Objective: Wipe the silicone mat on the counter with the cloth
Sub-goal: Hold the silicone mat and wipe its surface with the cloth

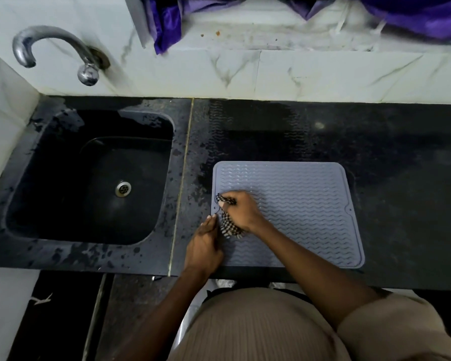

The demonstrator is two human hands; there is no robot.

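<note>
- The mat (297, 212), grey with a wavy ribbed pattern, lies flat on the dark counter (401, 157) in the lower middle of the frame, right of the sink (89, 178).
- The cloth (228, 225), checked black and white, is bunched up on the left part of the mat, near its left edge.
- The right hand (242, 211) sits on top of the cloth with its fingers curled round it, pressing it onto the mat; part of the cloth sticks out past the fingertips toward the upper left and part bulges out below the palm.
- The left hand (205, 246) lies at the mat's left edge, just below and left of the cloth, its fingers stretched out straight and close together, the tips pointing up the frame and reaching the cloth's left side. Whether it presses the mat's edge or only rests there I cannot tell.
- The two hands are just beside each other, with the cloth between them.
- Wet patches show on the counter above and left of the mat.
- A curved metal tap (55, 48) comes out of the white tiled wall at the upper left, above the sink.
- Purple fabric (167, 22) hangs along the top of the frame.
</note>
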